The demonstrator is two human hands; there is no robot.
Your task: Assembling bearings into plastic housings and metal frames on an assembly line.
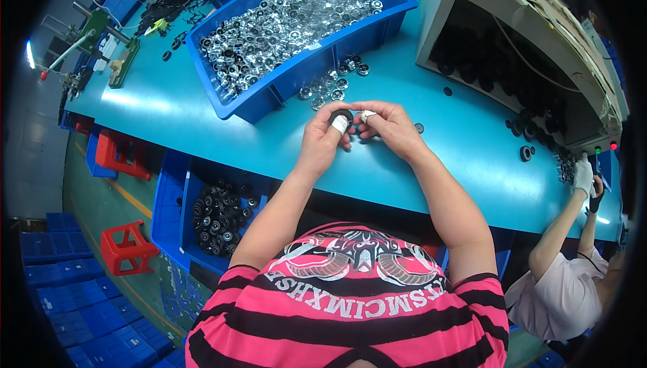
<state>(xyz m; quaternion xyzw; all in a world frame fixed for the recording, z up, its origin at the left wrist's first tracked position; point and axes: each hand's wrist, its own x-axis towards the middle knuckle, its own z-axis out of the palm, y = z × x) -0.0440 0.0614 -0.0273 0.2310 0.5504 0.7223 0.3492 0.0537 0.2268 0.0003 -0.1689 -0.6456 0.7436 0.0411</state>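
Over the blue-green table, my left hand (pixel 322 140) grips a small black wheel (pixel 342 114), its thumb wrapped in white tape and pressed on the wheel's face. Close beside it, my right hand (pixel 394 131) has its thumb and fingers drawn together in a pinch, with white wrapping on a fingertip. Whatever that pinch holds is hidden by the fingers. The two hands nearly meet at the index fingers. Just beyond them lie several loose shiny, silvery round parts (pixel 318 104). Behind these stands a large blue bin (pixel 283 86) heaped with similar parts (pixel 290 24).
A white-framed machine opening (pixel 431 38) with black wheels stands at the right. Below the table's left front, a blue crate (pixel 168 213) holds black wheels (pixel 219 216). Red stools (pixel 128 248) stand on the floor. A gloved co-worker (pixel 563 294) works at far right; a green press (pixel 125 65) sits far left.
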